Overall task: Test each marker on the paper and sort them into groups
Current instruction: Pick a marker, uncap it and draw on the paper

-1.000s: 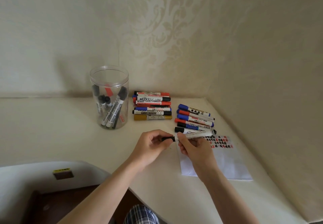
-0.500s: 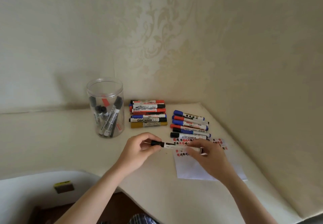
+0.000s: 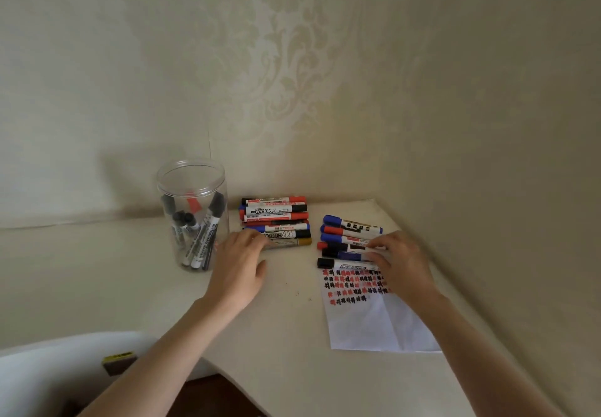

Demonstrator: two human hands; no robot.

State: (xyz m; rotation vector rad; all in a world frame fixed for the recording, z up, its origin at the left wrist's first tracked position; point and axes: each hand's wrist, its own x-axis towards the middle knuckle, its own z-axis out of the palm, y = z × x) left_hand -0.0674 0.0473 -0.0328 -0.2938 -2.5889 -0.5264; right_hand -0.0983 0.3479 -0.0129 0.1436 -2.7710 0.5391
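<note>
A white paper (image 3: pixel 364 325) with rows of red and black test marks lies at the right of the table. Just above it a black-capped marker (image 3: pixel 338 264) lies flat, at the front of a row of blue, red and black markers (image 3: pixel 351 224). My right hand (image 3: pixel 401 267) rests over the right ends of this row, fingers loosely bent and blurred. A second pile of markers (image 3: pixel 276 213) lies at the back centre, with a gold marker (image 3: pixel 292 242) in front. My left hand (image 3: pixel 240 263) is flat and empty, its fingertips at that pile's left end.
A clear plastic jar (image 3: pixel 192 189) with several black markers standing in it is left of my left hand. Patterned walls close the corner behind and to the right. A white chair back (image 3: pixel 48 371) sits at the lower left edge.
Both hands held the black-capped marker over the paper before. It now lies at the front of the right row, and my left hand has let go and moved left toward the back pile.
</note>
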